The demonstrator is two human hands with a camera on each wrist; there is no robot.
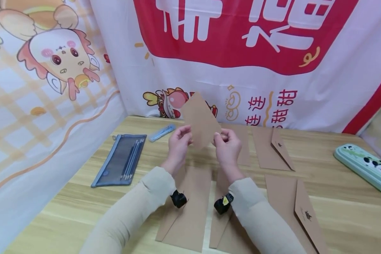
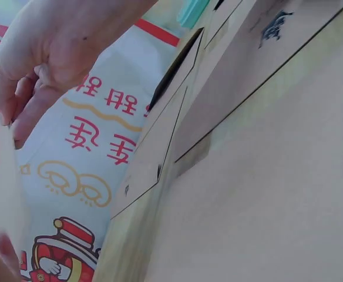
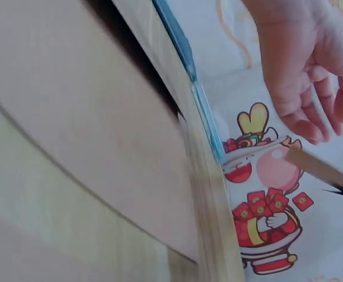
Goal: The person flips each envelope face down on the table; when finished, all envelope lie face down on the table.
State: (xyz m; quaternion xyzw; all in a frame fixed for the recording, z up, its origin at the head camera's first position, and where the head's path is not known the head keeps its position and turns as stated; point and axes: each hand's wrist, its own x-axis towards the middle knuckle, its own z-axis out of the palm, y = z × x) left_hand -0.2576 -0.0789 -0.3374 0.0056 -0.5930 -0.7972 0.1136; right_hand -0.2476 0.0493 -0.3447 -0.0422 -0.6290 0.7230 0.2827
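Head view: a brown envelope [image 1: 200,121] is raised above the table [image 1: 346,218], between both hands and in front of the printed cloth [image 1: 190,76]. Right hand [image 1: 228,144]: thumb and fingers pinch the right edge of the envelope. Left hand [image 1: 179,143]: fingers curled, positioned at the left edge; whether they grip it cannot be told. Other envelopes [image 1: 193,204] lie flat, below the hands and toward the right; a crown print [image 1: 308,216] marks one flap. At left lies a mesh pouch [image 1: 115,158] containing pencils [image 1: 133,157], near a blue packet [image 1: 161,133]. At far right lies a panda case [image 1: 366,167].
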